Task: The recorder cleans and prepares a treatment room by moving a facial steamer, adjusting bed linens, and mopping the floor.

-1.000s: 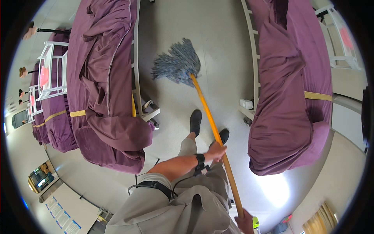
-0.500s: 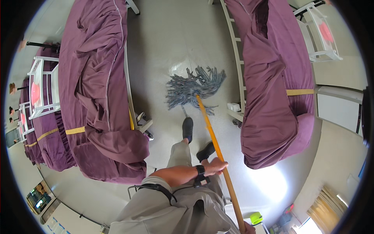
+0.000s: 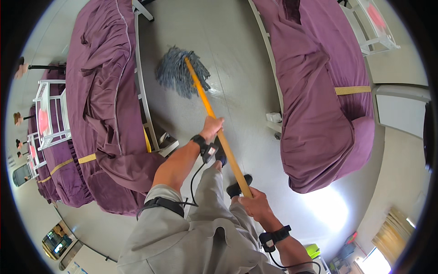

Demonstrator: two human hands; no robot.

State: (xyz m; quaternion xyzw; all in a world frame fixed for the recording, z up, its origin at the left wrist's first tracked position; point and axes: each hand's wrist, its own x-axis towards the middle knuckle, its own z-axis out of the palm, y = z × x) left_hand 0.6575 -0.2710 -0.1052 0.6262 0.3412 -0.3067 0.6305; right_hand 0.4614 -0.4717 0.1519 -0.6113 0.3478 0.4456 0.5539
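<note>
One string mop [image 3: 206, 102], grey head [image 3: 174, 75] on the floor [image 3: 248, 73] just right of the left-side purple bed [image 3: 102, 91], is gripped farther out from that bed, left hand [image 3: 211, 128] midway along the pole [image 3: 232, 162], right hand [image 3: 257, 205] near its top, likely spaced for leverage.

Left hand [image 3: 212, 127] at centre and right hand [image 3: 256, 204] at lower centre grip an orange mop handle [image 3: 232, 160]; grey mop head [image 3: 175, 75], upper left.
</note>
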